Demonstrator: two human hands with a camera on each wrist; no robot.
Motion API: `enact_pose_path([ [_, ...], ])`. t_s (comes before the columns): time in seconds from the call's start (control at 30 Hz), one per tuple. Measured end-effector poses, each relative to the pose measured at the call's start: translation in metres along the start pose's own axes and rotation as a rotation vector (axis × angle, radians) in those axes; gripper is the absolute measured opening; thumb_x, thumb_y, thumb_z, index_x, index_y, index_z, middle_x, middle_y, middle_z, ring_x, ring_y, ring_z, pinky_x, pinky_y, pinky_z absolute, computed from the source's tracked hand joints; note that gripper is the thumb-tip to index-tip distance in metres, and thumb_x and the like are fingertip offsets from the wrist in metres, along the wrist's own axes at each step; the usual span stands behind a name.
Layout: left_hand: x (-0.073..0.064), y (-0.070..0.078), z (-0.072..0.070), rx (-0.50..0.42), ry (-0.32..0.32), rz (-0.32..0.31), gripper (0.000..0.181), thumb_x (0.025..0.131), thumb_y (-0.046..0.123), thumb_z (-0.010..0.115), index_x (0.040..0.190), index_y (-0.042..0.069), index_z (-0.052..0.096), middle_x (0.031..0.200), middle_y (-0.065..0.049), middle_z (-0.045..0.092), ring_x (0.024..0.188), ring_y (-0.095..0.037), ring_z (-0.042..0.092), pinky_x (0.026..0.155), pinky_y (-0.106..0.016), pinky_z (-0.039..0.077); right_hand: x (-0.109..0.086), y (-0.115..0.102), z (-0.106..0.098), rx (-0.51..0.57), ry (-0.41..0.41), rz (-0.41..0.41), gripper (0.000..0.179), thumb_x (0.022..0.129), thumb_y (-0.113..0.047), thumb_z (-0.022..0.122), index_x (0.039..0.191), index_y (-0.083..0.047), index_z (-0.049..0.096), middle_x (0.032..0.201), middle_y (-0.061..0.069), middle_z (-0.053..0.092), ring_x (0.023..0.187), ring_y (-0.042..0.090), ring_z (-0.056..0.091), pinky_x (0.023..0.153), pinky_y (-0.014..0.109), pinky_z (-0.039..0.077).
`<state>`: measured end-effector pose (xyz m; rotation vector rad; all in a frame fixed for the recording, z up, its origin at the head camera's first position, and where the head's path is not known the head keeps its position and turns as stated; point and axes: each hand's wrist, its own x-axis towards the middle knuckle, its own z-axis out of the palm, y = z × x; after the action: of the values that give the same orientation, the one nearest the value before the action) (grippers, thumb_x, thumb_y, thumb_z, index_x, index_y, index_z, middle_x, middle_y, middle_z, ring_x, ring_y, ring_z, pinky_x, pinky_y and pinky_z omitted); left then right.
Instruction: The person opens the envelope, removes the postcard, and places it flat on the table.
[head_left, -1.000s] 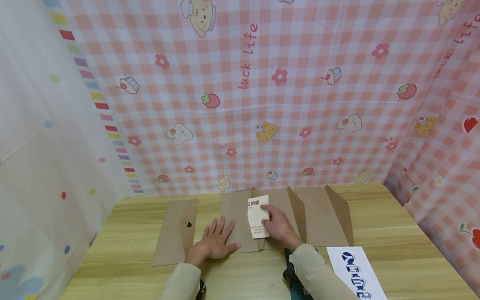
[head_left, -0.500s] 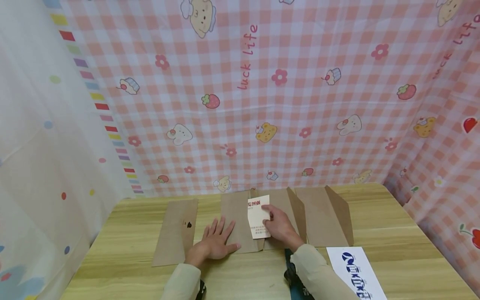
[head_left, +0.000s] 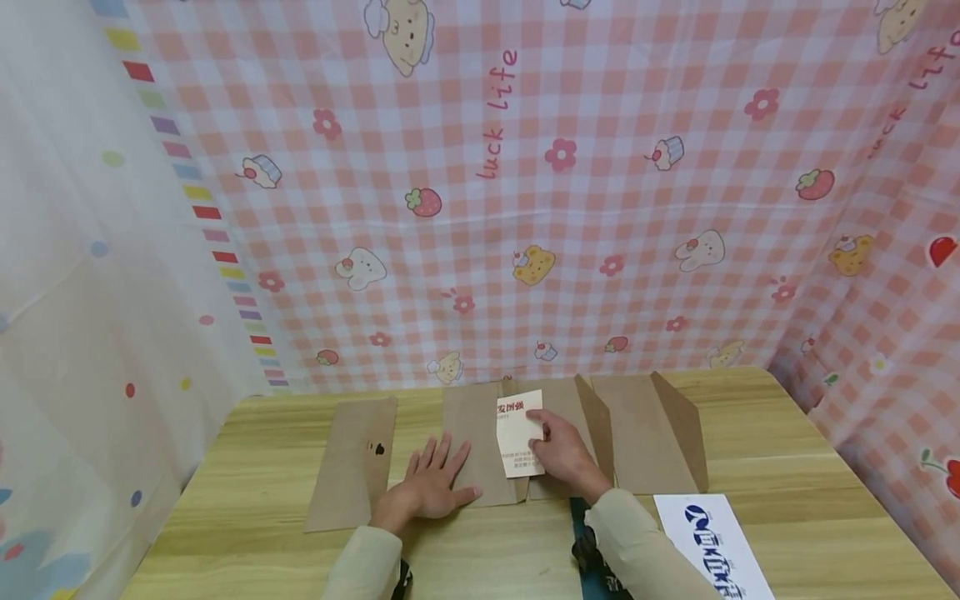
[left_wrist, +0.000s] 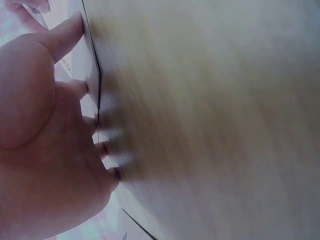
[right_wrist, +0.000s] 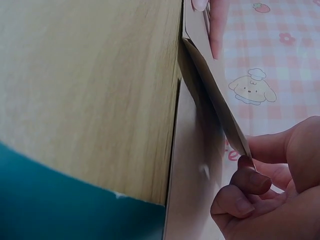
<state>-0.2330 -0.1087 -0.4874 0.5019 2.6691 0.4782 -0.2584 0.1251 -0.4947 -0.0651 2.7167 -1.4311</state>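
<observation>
My left hand (head_left: pixel 431 490) lies flat with spread fingers on a brown kraft envelope (head_left: pixel 478 400) at the middle of the table. In the left wrist view, the fingertips (left_wrist: pixel 102 149) press down by the envelope's edge. A cream card (head_left: pixel 519 454) with red and small printed characters sticks out from the envelope's right side; its left part is hidden. My right hand (head_left: pixel 562 450) pinches the card's right edge between thumb and index finger. In the right wrist view, the right hand (right_wrist: pixel 275 185) holds the edge of a raised sheet, seen from below.
Two more brown envelopes (head_left: pixel 641 433) with raised flaps lie to the right, one partly under the right hand. Another envelope (head_left: pixel 348 450) with a dark spot lies left. A white sheet (head_left: pixel 701 525) with blue characters and a teal item (head_left: pixel 592 579) are near the right forearm.
The card has slid slightly to the right along with my right hand, and a little more of its print shows. My left hand has stayed in place.
</observation>
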Motion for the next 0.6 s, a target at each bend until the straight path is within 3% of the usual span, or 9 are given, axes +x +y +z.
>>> enact_pose_path([
  [0.33,0.011,-0.014,0.011,0.002,0.000,0.009,0.080,0.098,0.057,0.047,0.160,0.015,0.018,0.166,-0.018,0.002,0.152,-0.040,-0.003,0.119,-0.060,0.000,-0.002,0.004,-0.003,-0.022,0.017,-0.025,0.046,0.092,-0.001,0.062,0.138,-0.006,0.057,0.088,0.007,0.050,0.079,0.020,0.048,0.069,0.032,0.037],
  [0.6,0.005,-0.007,0.004,-0.001,-0.007,0.000,0.078,0.099,0.053,0.050,0.160,0.014,0.019,0.165,-0.020,0.003,0.152,-0.041,-0.001,0.119,-0.060,0.002,-0.004,0.005,-0.007,-0.014,0.016,-0.020,0.046,0.092,-0.001,0.063,0.138,-0.005,0.057,0.088,0.008,0.050,0.079,0.021,0.048,0.065,0.030,0.036],
])
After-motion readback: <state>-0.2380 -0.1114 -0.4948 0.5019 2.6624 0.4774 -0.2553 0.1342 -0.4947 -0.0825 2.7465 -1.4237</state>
